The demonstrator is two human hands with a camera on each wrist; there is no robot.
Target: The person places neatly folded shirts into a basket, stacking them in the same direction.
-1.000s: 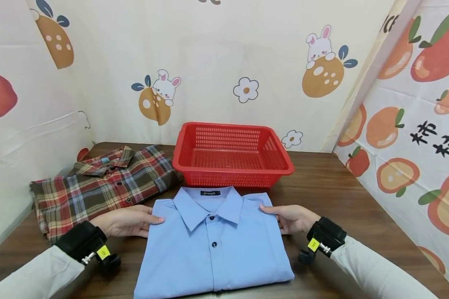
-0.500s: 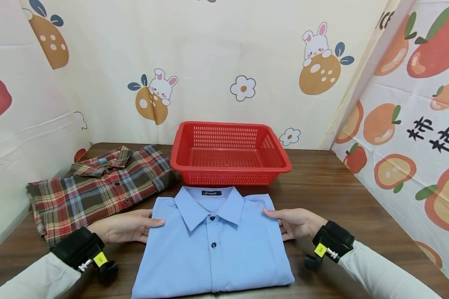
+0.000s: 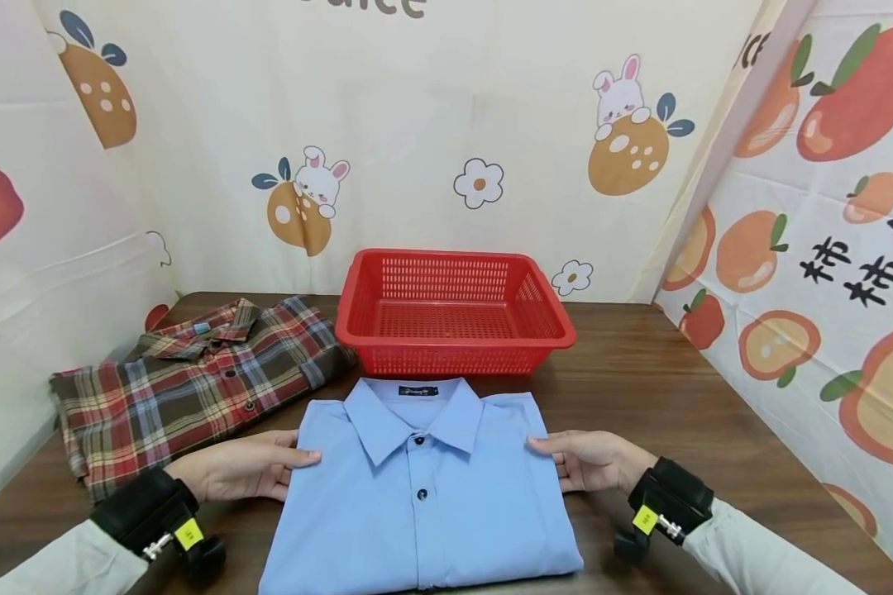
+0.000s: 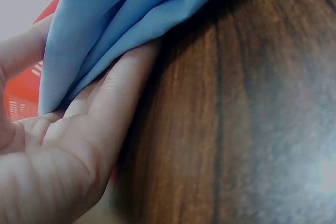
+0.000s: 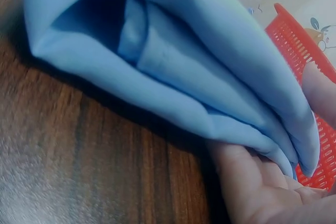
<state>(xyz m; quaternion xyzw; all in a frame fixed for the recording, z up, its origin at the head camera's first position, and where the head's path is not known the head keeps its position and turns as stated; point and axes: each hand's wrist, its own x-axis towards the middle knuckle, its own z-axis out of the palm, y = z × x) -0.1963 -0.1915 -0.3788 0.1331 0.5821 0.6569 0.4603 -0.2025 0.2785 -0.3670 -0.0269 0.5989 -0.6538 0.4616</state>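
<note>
A folded light-blue shirt [image 3: 476, 512] lies face up in front of me, its collar toward the back and two dark buttons showing. My left hand [image 3: 241, 467] grips its left side, thumb on top and fingers tucked under. In the left wrist view, the fingers [image 4: 121, 85] run beneath the layered blue cloth [image 4: 105, 30]. On the opposite edge, my right hand [image 3: 595, 461] holds the shirt the same way. The right wrist view shows the stacked folds [image 5: 173, 72] between the thumb above and fingers [image 5: 241, 177] below.
Behind the shirt stands a red plastic basket [image 3: 457, 340] with slotted walls and nothing in it. A folded plaid shirt [image 3: 193, 388] lies at the left on the brown wooden table [image 3: 640, 364]. Printed cloth sheets [image 3: 409, 107] hang at the back and on both sides.
Both hands keep their hold at the shirt's sides and have slid slightly toward me along its edges. The shirt has hardly moved; the head view has shifted a little.
</note>
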